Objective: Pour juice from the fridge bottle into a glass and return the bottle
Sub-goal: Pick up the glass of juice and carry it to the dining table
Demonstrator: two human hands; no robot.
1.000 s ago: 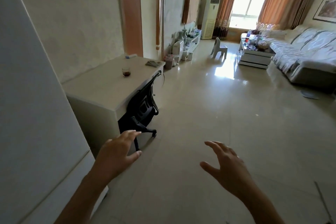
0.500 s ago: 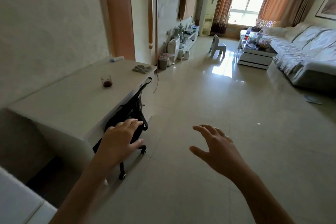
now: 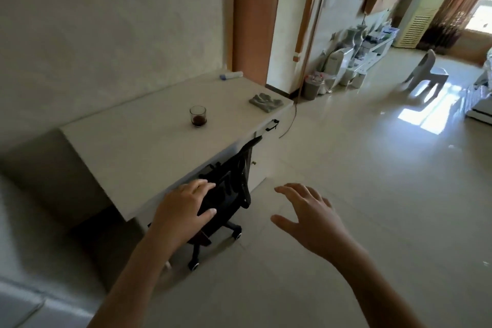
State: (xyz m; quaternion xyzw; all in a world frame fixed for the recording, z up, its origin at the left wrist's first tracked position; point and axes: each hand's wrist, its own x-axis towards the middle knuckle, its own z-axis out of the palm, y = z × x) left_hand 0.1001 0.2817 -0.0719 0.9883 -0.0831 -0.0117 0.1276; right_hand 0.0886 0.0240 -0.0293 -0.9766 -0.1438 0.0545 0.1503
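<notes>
A small clear glass (image 3: pixel 198 116) with a little dark juice at its bottom stands upright near the middle of a white desk (image 3: pixel 138 157). My left hand (image 3: pixel 183 212) hovers open over the desk's near edge and the black chair, holding nothing. My right hand (image 3: pixel 308 218) floats open over the floor to the right, fingers spread, empty. A white fridge corner (image 3: pixel 24 309) shows at the bottom left. No bottle is in view.
A black wheeled office chair (image 3: pixel 226 194) is tucked under the desk. A grey folded cloth (image 3: pixel 265 102) and a small white tube (image 3: pixel 231 76) lie on the desk's far end. A bin (image 3: pixel 311 88), a white plastic chair (image 3: pixel 426 72) and glossy tiled floor lie beyond.
The view has swung left and moved closer to the desk; the fridge has slid out of view to the bottom left. Both hands stay open and empty.
</notes>
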